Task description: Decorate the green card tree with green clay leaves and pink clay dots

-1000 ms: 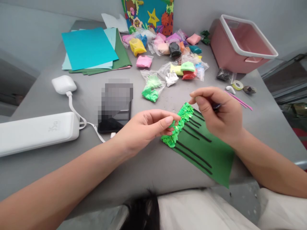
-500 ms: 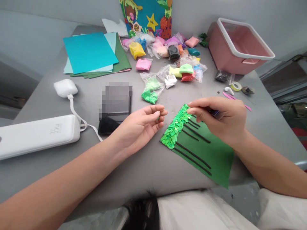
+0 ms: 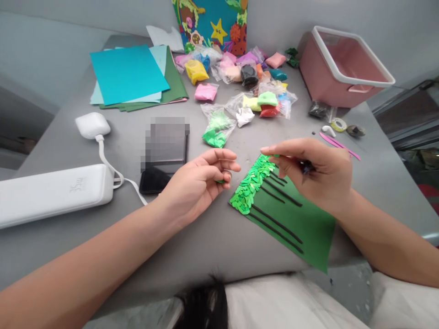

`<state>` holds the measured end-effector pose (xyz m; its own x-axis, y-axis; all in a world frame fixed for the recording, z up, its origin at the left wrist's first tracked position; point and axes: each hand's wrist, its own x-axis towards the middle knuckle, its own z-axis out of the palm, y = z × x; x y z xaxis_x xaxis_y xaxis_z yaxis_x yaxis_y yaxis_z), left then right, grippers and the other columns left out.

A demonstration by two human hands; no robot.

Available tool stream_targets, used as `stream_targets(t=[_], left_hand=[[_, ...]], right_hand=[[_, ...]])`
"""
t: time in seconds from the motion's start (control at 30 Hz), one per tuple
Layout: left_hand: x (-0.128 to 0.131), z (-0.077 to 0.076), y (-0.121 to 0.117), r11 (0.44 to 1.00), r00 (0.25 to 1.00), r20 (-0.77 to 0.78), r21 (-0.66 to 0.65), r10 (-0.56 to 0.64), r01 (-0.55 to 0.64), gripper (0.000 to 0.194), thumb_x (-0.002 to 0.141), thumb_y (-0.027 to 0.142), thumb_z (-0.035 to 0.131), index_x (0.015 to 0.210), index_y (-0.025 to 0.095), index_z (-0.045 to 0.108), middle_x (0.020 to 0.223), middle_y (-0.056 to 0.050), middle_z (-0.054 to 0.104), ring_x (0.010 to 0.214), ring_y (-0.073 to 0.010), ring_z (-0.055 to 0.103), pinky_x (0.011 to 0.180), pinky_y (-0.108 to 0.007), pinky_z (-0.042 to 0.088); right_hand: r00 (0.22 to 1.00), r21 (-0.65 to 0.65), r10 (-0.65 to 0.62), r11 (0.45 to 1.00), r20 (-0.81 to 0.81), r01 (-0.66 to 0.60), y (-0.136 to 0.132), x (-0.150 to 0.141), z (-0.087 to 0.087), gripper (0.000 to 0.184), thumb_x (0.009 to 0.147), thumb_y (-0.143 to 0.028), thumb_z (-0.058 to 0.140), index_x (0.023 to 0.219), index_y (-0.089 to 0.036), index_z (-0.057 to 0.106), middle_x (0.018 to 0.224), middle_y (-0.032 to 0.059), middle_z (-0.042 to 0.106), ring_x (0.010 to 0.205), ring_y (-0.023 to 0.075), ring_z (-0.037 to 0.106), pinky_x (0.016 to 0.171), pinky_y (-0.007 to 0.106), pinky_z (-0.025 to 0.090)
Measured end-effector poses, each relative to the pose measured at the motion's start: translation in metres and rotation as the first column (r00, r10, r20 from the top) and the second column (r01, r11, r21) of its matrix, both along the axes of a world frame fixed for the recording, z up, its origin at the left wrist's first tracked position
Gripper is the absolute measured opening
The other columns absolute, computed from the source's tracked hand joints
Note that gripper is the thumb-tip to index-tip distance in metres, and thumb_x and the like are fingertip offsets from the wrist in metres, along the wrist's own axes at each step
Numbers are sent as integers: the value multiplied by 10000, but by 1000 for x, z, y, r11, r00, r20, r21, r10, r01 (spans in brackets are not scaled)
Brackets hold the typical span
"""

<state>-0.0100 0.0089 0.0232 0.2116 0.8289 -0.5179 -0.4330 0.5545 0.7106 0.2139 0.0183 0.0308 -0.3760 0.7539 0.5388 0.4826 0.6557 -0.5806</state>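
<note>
My left hand [image 3: 202, 185] is palm up with its fingers curled, a small bit of green clay [image 3: 220, 181] showing between them. To its right lies a dark green sheet [image 3: 295, 217] with thin dark clay strips [image 3: 281, 191] on it. Overlapping light green clay leaves [image 3: 250, 185] cover the sheet's left edge. Above the sheet's far corner, my right hand [image 3: 315, 171] has its index finger and thumb tips slightly apart. A small dark object [image 3: 306, 167] shows within its curled fingers; its kind I cannot make out.
A bag of green clay [image 3: 218, 130] and several coloured clay packets [image 3: 250, 75] lie beyond my hands. A pink bin [image 3: 329, 77] stands back right, near pink tools [image 3: 339, 145]. Coloured sheets [image 3: 128, 75], a white power bank [image 3: 55, 194] and a phone [image 3: 154, 181] are left.
My right hand's index finger and thumb have lifted off the leaves and parted a little. The left hand's fingers have curled in more around the green clay.
</note>
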Motion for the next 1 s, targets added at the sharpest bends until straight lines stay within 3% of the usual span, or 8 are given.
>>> stream_targets(t=[0.07,0.17,0.33,0.43,0.57,0.77,1.0], left_hand=[[0,1,-1,1000,1000,16,4,-22,22,277,720,-60,523,847,128,682,744,-40,701,607,-96,578,567,-178,502],[0,4,-3,998,998,24,16,-58,57,220,738,8,557,877,118,687,805,-69,740,625,-106,580,581,-195,507],[1,6,-5,992,991,55,39,-119,117,243,699,48,616,916,124,695,960,-94,785,644,-99,564,624,-213,513],[0,6,-6,991,986,100,52,-130,125,259,690,79,654,938,133,707,999,-81,778,684,-106,569,654,-223,518],[-1,7,-7,988,979,140,58,-149,142,288,671,109,689,957,128,717,929,-66,756,700,-116,566,665,-231,510],[-2,9,-9,977,960,188,70,-209,199,340,645,127,726,985,130,723,956,-81,769,685,-117,570,677,-243,489],[-4,9,-13,962,928,261,130,-266,240,384,668,177,740,1050,147,714,808,-27,733,681,-135,597,700,-270,487]], right_hand=[[1000,0,23,1000,9,-23,-1,0,1,175,956,-128,640,1049,-220,756,933,3,807,570,72,658,595,209,546],[998,51,31,998,46,-33,-2,0,4,50,919,-188,727,936,-221,761,760,-10,770,540,84,629,568,223,529],[992,159,129,979,-16,-125,0,-1,5,147,885,-107,742,971,-221,778,934,65,758,776,148,707,679,285,580],[986,164,168,972,0,-166,1,-1,5,184,864,-128,774,1003,-248,785,859,44,741,726,146,695,635,286,577],[984,197,179,964,8,-177,0,-1,7,250,860,-86,761,1020,-276,786,875,29,755,731,143,704,649,280,588],[981,168,192,968,-23,-186,-3,-2,6,191,856,-97,775,996,-227,768,858,34,733,742,132,695,668,268,595],[974,153,225,962,15,-225,-4,-4,3,146,850,-147,798,981,-209,774,937,59,695,761,134,690,680,282,602]])
